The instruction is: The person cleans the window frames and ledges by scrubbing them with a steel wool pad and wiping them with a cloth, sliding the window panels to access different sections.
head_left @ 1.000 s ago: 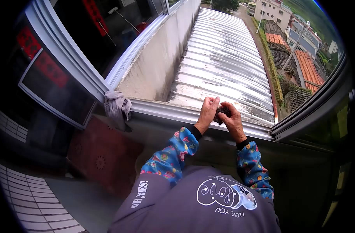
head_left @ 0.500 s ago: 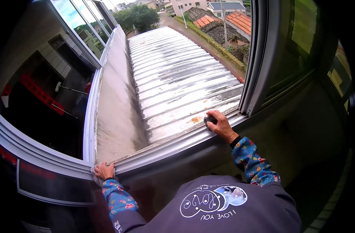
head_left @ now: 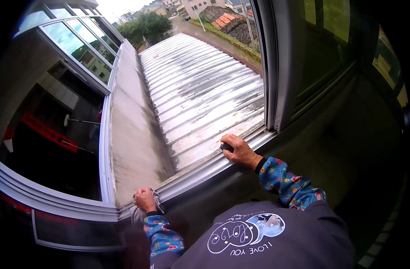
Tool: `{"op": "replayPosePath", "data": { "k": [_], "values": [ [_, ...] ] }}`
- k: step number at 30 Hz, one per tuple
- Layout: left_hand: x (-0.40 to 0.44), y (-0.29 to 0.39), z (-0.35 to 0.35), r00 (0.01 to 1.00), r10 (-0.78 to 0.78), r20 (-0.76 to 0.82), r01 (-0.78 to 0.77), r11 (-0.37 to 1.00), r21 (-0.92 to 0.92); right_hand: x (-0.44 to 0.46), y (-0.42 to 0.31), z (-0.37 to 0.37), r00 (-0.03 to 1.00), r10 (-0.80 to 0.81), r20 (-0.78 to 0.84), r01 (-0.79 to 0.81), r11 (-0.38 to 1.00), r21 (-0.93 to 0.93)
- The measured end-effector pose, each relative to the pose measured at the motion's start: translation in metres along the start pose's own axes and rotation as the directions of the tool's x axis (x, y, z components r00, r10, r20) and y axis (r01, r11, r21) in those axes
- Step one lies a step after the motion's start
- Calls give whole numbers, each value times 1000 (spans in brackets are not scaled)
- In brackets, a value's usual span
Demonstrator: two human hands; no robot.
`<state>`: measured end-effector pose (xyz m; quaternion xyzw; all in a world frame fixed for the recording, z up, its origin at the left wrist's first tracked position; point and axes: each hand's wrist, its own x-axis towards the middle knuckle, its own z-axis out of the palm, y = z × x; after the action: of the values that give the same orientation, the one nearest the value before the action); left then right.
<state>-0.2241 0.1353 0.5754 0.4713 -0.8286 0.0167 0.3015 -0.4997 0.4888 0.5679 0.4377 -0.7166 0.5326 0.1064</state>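
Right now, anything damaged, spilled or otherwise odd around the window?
Mostly wear outside: the metal roof is blotched dark, with small rust-coloured spots near the window track, and the concrete wall is darkly stained along its foot. Can't tell whether the roof blotches are water or grime.

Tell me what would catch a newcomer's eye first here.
The bright corrugated metal roof fills the view beyond the open window. Below it, the right hand presses a dark scouring pad to the window track, and the left hand grips a grey cloth.
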Motion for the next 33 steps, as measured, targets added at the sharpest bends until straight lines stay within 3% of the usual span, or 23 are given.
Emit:
{"op": "replayPosePath", "data": {
  "k": [3, 6, 11, 13, 15, 17, 19, 21, 23, 25, 27, 33],
  "values": [
    [-36, 87, 0, 999, 31, 29, -25, 983, -184, 0, -1, 0, 1000, 2, -14, -2, 1000, 9],
    [-69, 163, 6, 978, 186, 91, -140, 916, -375, 0, -2, -1, 999, 10, -31, -9, 999, 35],
    [-110, 277, 4, 861, 467, 202, -214, 693, -688, 0, 5, -1, 993, 44, -113, -28, 991, 133],
    [-118, 301, 7, 799, 588, 127, -299, 570, -765, -1, 3, -8, 974, 163, -160, -134, 975, 176],
    [-114, 292, 0, 674, 710, 206, -328, 536, -778, -3, 13, -8, 940, 275, -201, -218, 939, 267],
    [-108, 276, -4, 571, 780, 256, -350, 513, -784, 0, 9, -13, 969, 182, -168, -141, 963, 229],
    [-104, 272, -36, 491, 754, 436, -485, 652, -583, -1, -5, -28, 982, 141, -124, -117, 977, 180],
    [-112, 264, -25, 525, 777, 347, -627, 629, -460, -3, -11, -36, 994, 98, -40, -91, 982, 164],
    [-114, 266, -19, 540, 748, 385, -606, 663, -438, -9, 2, -33, 1000, -2, -28, 3, 999, 46],
    [-116, 263, -6, 554, 782, 286, -646, 620, -445, -11, -7, -46, 994, 105, -42, -99, 987, 124],
    [-119, 263, -6, 568, 805, 171, -694, 580, -426, -9, -15, -60, 986, 98, -131, -74, 981, 179],
    [-123, 266, -10, 578, 809, 106, -676, 547, -494, -22, -18, -110, 925, 331, -189, -277, 924, 262]
  ]
}}
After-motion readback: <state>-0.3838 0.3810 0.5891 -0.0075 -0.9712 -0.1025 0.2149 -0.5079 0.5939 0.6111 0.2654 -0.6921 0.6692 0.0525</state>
